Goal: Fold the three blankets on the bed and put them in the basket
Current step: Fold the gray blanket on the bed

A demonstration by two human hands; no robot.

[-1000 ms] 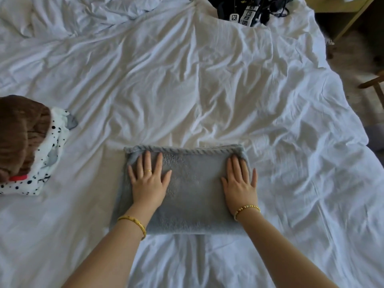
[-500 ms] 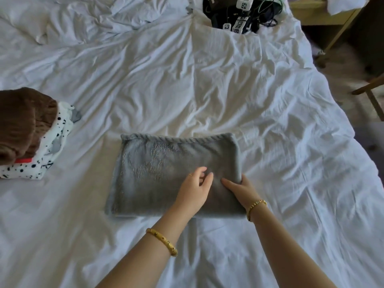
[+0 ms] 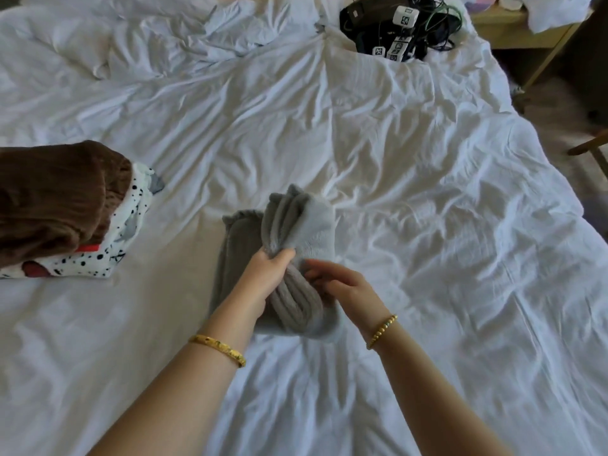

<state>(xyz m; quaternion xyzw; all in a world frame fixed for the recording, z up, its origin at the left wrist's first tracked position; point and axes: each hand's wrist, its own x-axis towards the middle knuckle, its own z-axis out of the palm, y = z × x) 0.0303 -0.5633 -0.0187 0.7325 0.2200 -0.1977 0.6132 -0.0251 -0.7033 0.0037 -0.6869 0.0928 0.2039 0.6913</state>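
Left hand (image 3: 268,273) is gripping the raised half of the grey blanket (image 3: 297,232), mid-bed (image 3: 411,179); right hand (image 3: 342,286) is touching the fold, fingers loosely bent; two folded blankets (image 3: 65,205) are lying at left

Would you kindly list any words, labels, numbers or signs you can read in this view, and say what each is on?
No readable words or numbers.
White tags on the black gear at the head of the bed: black square marker patterns, no letters legible.
Spotted blanket under the brown blanket: printed dots and red shapes only, no text to be made out.
Grey blanket, gripped by the left hand: no label showing.
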